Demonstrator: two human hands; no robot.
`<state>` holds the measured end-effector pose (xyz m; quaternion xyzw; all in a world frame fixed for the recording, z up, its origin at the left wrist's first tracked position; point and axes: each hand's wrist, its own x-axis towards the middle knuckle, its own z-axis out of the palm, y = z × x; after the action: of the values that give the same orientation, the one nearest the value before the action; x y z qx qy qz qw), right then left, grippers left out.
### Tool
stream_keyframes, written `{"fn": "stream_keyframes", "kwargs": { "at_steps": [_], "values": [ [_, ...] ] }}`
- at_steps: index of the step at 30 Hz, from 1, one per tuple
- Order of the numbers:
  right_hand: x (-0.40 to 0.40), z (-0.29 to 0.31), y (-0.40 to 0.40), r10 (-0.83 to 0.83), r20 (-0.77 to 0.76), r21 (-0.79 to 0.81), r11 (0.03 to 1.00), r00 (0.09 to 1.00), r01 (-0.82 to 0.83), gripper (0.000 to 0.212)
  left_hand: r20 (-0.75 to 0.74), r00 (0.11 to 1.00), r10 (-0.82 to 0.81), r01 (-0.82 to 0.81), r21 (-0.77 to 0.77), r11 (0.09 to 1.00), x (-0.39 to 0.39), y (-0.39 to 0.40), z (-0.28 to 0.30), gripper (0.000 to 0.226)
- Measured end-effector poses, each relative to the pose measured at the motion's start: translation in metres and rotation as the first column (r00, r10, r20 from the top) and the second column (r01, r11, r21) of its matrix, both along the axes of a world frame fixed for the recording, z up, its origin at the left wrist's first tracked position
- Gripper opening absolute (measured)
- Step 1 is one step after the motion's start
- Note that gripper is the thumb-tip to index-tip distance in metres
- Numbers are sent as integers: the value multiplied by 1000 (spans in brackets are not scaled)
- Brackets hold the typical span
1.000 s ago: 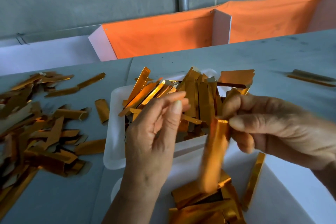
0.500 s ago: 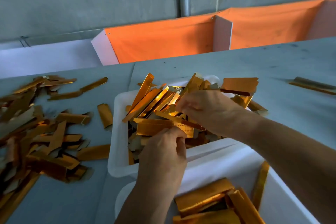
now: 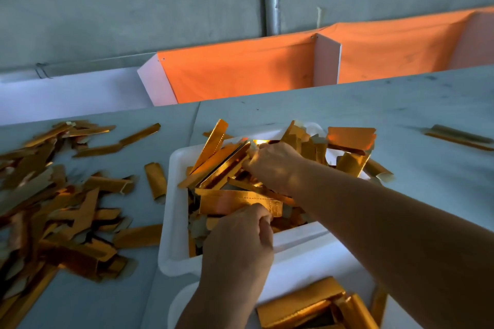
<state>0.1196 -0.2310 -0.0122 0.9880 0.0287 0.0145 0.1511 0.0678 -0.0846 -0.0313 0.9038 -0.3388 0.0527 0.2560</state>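
Both hands work inside the white tray [image 3: 171, 211] at the near edge of the tabletop [image 3: 401, 120]. The left hand [image 3: 240, 243] pinches the near edge of a flat gold strip [image 3: 235, 201], just beyond its knuckles. The right hand [image 3: 272, 163] curls into the strip heap [image 3: 219, 165] further back; its hold cannot be told.

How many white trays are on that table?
2. One white tray sits in the middle, heaped with gold strips. The second tray is at the bottom edge, nearest the person, also holding gold strips. More may lie out of view.
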Motion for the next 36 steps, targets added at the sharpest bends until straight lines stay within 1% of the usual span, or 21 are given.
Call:
{"fn": "stream_keyframes", "kwargs": {
  "at_steps": [6,10,15,17,21,24,25,28,30,34,36],
  "values": [
    [-5,-4,-4,10,10,-22,1000,1000,-10,35,-1,1000,-11,11,13,1000,2,-1,-1,24],
    [-6,-5,-7,-17,29,51,999,999,15,42,3,1000,-10,10,20,1000,2,-1,-3,26],
    [-6,-3,-9,0,63,93,996,998,-6,47,12,1000,1,-1,-4,1000,2,-1,-4,24],
    [-8,-1,-11,23,67,77,997,997,-28,45,14,1000,0,0,-13,1000,3,0,-5,22],
    [-15,2,-16,48,71,-5,999,996,-48,39,8,1000,-9,9,-14,1000,1,1,-3,20],
    [-19,3,-17,58,100,-1,998,993,-58,44,-7,1000,-7,6,-44,999,1,1,-1,19],
    [-19,2,-16,51,109,23,998,993,-54,46,-14,1000,-3,2,-58,998,2,1,-1,18],
    [-24,1,-14,3,127,169,985,992,-24,56,-29,1000,1,-4,-84,996,1,1,-2,16],
    [-27,2,-12,-13,140,210,978,990,-17,58,-32,999,10,-12,-90,996,0,1,-1,16],
    [-30,3,-11,-92,214,307,951,972,22,53,-64,997,37,-46,-139,989,1,0,-1,15],
    [-32,5,-10,-154,263,383,923,952,44,38,-100,994,50,-68,-179,982,2,0,-2,14]
  ]
}}
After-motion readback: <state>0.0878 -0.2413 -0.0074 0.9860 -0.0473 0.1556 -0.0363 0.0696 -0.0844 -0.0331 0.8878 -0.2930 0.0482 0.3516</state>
